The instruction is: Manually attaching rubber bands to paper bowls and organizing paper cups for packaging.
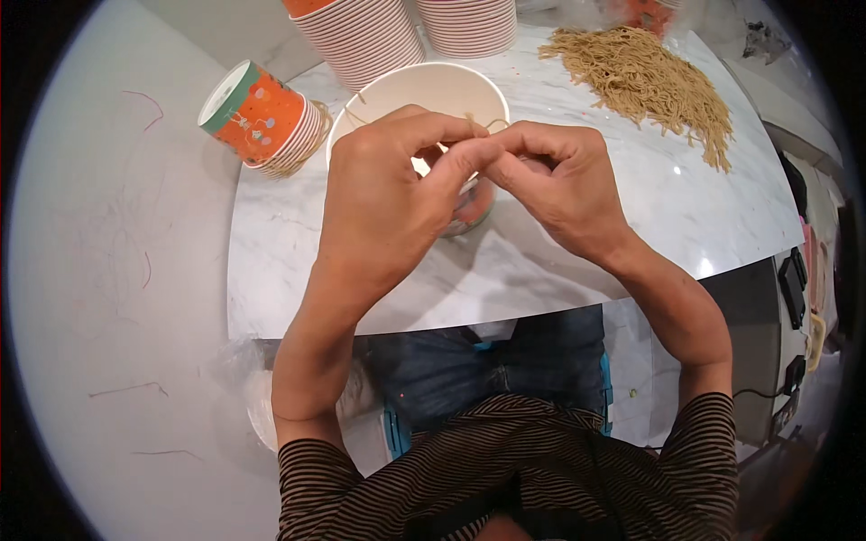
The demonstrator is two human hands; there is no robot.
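Above a wide paper tub (pixel 424 86) with a white inside, my left hand (pixel 374 203) and my right hand (pixel 568 185) meet fingertip to fingertip. Both are closed in a pinch on a thin tan cord (pixel 497 122), whose short ends poke out behind the fingers. Another bit of cord shows at the tub's left rim, beside my left knuckles. Between my hands a patch of the tub's orange and green outer wall is visible. Most of the tub's front and the cord inside the pinch are hidden by my hands.
A loose heap of tan cords (pixel 645 81) lies at the back right of the marble-patterned table (pixel 577 270). Tall stacks of paper tubs (pixel 361 45) stand at the back. At the left, a tilted stack of orange tubs (pixel 271 117) with cord loops rests by the white wall (pixel 117 270).
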